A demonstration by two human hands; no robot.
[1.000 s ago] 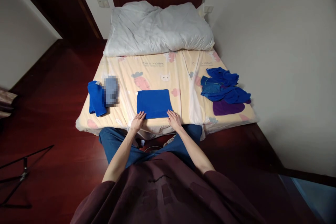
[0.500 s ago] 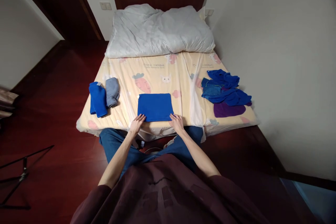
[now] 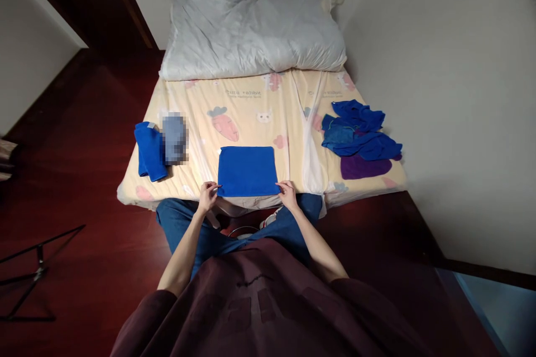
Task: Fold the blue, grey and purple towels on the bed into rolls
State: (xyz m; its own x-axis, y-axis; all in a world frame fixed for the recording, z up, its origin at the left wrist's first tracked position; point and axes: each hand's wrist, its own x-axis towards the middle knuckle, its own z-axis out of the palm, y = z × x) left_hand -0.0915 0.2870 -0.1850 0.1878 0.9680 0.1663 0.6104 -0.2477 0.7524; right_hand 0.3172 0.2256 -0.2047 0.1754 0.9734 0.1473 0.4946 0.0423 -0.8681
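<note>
A blue cloth [image 3: 247, 170], folded into a flat rectangle, lies at the near edge of the bed [image 3: 251, 111]. My left hand [image 3: 207, 196] pinches its near left corner, fingers curled. At the near right corner my right hand [image 3: 288, 194] grips the cloth the same way. Both hands sit right at the mattress edge, above my knees in blue trousers.
A rolled blue cloth [image 3: 149, 150] and a blurred grey roll [image 3: 174, 138] lie at the bed's left edge. A heap of loose blue cloths [image 3: 359, 133] over a purple one [image 3: 365, 167] sits at the right. A white duvet [image 3: 255, 30] fills the far end. A black stand [image 3: 33, 276] is on the floor, left.
My hands slid from lying flat on the cloth's near edge back to its near corners and curled onto them. The view tilted slightly.
</note>
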